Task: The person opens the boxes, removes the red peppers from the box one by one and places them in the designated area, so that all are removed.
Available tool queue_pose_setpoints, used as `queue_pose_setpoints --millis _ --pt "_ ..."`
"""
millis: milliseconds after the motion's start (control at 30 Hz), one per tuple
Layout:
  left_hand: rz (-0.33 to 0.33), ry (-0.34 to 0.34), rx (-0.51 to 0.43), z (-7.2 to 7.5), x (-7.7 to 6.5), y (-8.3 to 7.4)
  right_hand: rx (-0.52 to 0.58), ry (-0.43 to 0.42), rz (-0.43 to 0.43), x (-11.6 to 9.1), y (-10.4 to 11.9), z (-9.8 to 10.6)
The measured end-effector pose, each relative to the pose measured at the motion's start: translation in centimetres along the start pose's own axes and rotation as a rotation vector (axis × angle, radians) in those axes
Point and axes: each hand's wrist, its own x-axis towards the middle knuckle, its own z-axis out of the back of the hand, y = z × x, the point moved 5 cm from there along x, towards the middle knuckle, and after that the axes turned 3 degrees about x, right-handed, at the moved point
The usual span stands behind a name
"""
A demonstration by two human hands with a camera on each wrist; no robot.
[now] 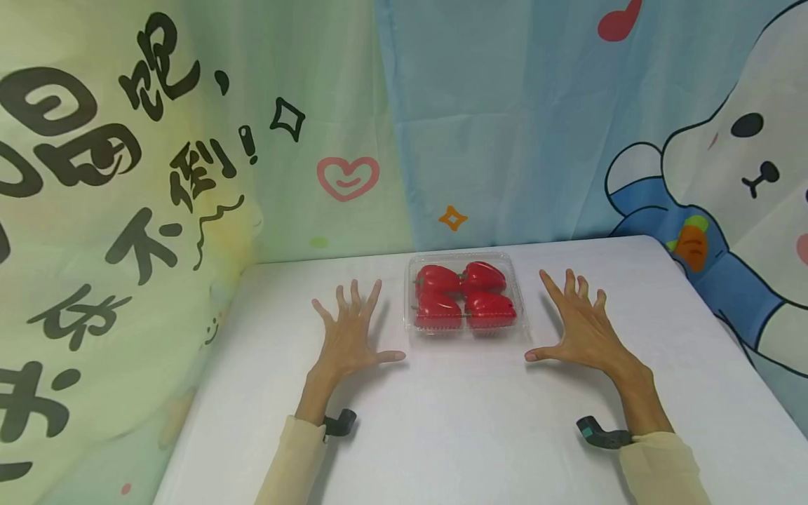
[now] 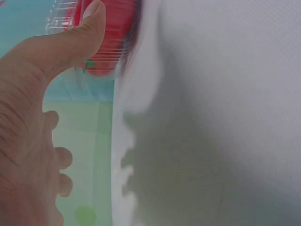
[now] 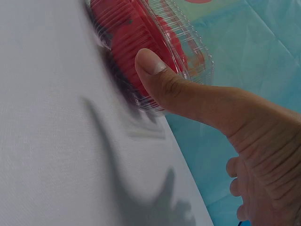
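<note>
A clear plastic box (image 1: pixel 466 335) with several red bell peppers (image 1: pixel 482 278) in it stands toward the back of the white table. To its left, my left hand (image 1: pixel 347 344) is spread with the fingers straight and the thumb pointing toward the box, apart from it. On the other side my right hand (image 1: pixel 583 330) is likewise spread, its thumb turned inward, holding nothing. The left wrist view has the box (image 2: pixel 109 66) partly behind the thumb. In the right wrist view the ribbed side of the box (image 3: pixel 155 106) shows beyond the thumb.
The white tabletop (image 1: pixel 467 428) reaches back to a printed curtain (image 1: pixel 492 126) with a cartoon bear (image 1: pixel 726 182) on the right and dark lettering on the left. Black wrist mounts (image 1: pixel 341 423) sit at the cuffs.
</note>
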Motion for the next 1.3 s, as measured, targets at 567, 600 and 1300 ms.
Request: queue_pose_setpoints --millis 567,600,1300 --pt "0.258 -0.439 -0.42 2.6 -2.1 -1.7 0.181 -0.134 0.033 -2.3 2.0 1.7" --pt "0.268 -0.472 -0.454 2.8 -2.3 -2.2 0.189 -0.148 0.05 -2.4 2.1 1.6" --pt "0.215 0.262 -1.643 -5.5 -1.1 -21.5 0.112 -0.336 0.247 -2.1 4.3 0.3"
